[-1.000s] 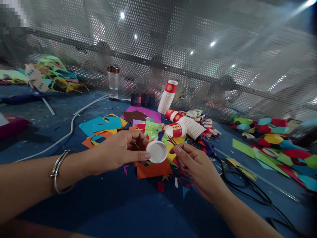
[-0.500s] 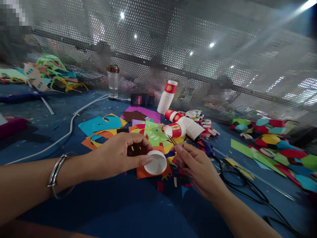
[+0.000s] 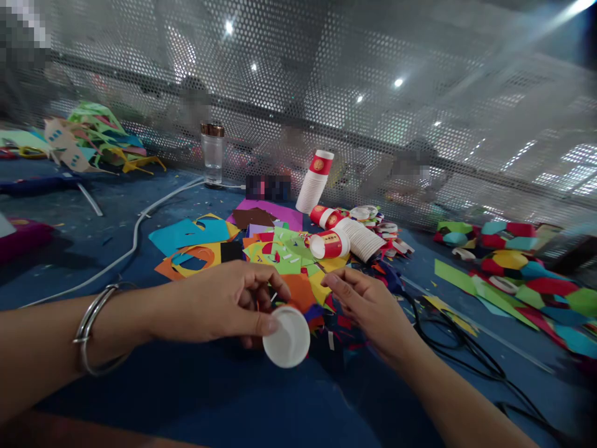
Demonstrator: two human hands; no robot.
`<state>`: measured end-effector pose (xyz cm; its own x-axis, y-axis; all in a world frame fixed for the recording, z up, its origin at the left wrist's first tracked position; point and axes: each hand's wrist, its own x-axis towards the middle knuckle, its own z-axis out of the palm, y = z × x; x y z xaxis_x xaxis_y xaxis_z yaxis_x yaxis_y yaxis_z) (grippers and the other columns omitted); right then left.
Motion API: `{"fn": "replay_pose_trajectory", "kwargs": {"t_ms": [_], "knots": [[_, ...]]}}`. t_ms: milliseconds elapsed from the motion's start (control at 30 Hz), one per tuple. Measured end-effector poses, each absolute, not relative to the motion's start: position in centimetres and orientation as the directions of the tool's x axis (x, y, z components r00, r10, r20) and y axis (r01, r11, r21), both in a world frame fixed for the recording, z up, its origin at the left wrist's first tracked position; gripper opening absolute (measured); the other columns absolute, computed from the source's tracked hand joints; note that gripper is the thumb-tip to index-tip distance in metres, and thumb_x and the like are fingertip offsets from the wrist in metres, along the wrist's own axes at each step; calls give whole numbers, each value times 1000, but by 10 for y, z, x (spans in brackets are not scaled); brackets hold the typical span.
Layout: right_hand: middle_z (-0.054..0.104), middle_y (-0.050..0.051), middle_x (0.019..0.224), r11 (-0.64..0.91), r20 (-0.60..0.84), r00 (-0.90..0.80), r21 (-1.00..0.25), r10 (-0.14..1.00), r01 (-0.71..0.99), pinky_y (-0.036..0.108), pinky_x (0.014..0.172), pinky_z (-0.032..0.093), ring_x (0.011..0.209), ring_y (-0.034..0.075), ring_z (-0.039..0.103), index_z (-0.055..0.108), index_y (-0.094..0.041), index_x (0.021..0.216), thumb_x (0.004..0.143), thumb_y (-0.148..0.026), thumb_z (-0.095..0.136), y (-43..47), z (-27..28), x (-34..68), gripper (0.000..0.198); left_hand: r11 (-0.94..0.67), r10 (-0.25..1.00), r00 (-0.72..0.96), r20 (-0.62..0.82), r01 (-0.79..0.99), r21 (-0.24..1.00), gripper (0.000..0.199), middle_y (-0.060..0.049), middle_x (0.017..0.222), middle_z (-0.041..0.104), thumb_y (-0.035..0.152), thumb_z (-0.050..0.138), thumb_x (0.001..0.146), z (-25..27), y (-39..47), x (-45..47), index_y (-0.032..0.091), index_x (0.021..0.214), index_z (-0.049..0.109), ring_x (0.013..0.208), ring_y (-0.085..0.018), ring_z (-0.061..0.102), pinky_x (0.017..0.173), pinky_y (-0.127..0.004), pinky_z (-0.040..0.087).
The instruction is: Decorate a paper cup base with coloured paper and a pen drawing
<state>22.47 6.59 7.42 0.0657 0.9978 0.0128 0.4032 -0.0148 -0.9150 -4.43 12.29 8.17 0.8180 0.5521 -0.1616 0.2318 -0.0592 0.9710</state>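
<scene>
My left hand (image 3: pixel 249 302) pinches a small paper cup (image 3: pixel 286 338) by its side, thumb at the rim. Its white round opening is turned toward me. Beside it on the right, my right hand (image 3: pixel 361 305) has its thumb and fingers pressed together, apart from the cup. Whatever lies between those fingers is hidden. Beyond both hands are an orange paper piece (image 3: pixel 299 292) and a heap of coloured paper scraps (image 3: pixel 280 246). Another red-and-white paper cup (image 3: pixel 333 243) lies on its side past my right hand.
A leaning stack of cups (image 3: pixel 314 182) and a lying stack (image 3: pixel 361 239) are behind the scraps. A water bottle (image 3: pixel 213 155) stands at the back. A white cable (image 3: pixel 136 233) runs left, a black cable (image 3: pixel 459 348) right. Colourful paper shapes (image 3: pixel 527 280) lie far right.
My left hand has brought the cup nearer to me and tipped its opening more toward me. Tweezer prongs that showed at my right fingertips are out of sight now.
</scene>
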Motion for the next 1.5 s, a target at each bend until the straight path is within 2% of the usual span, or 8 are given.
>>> {"fn": "replay_pose_trajectory", "kwargs": {"t_ms": [133,300,500,733,900,1100,1267,1500], "knots": [[40,-8,62,-3,45,93,-889,995,457,29,50,20,52,11,25,70,-21,91,89,-67,70,68,74,229,46,-56,508,826,-245,315,947,40,1,96,66,38,74,90,83,109,-40,24,123,58,57,-11,71,54,-20,52],[49,-6,66,7,84,126,-855,988,518,29,53,24,55,12,32,72,-21,91,89,-63,71,68,76,231,42,0,565,797,-216,262,965,49,-2,107,65,38,71,85,87,103,-33,28,130,56,69,-19,77,60,-27,62],[41,-8,58,8,102,138,-830,985,558,30,53,22,53,11,28,73,-20,90,89,-64,71,68,78,233,43,4,546,806,-228,270,963,39,-2,94,67,41,69,84,89,100,-32,22,115,55,61,-19,74,47,-22,54],[43,-8,63,28,61,45,-853,997,521,29,51,22,52,10,27,68,-21,92,90,-67,67,67,75,229,46,-92,594,785,-178,286,954,37,-2,95,67,41,67,88,89,107,-32,19,114,53,63,-16,72,49,-23,55],[55,-4,72,65,42,-57,-852,998,520,29,58,32,61,12,41,67,-21,86,93,-61,69,65,75,226,41,-174,620,778,-102,263,949,29,1,82,66,38,67,89,87,111,-30,18,108,58,65,-13,67,51,-20,49],[59,-2,75,72,5,-132,-856,991,511,29,59,34,65,14,46,70,-21,93,97,-60,65,63,77,224,40,-171,631,771,-92,254,952,30,1,86,67,37,70,89,81,114,-30,18,109,57,69,-14,68,53,-22,52],[62,-1,75,84,-6,-168,-847,986,525,30,61,37,67,15,50,70,-20,89,95,-59,68,60,78,222,39,-169,639,764,-84,246,954,29,1,84,68,37,71,89,77,117,-28,18,107,58,68,-12,67,54,-21,51],[63,-1,79,97,37,-126,-851,991,516,29,63,40,71,16,52,69,-21,92,96,-57,66,62,80,222,36,-142,628,771,-104,245,959,26,2,86,69,36,71,91,74,119,-29,19,107,59,70,-13,69,54,-20,52]]}}
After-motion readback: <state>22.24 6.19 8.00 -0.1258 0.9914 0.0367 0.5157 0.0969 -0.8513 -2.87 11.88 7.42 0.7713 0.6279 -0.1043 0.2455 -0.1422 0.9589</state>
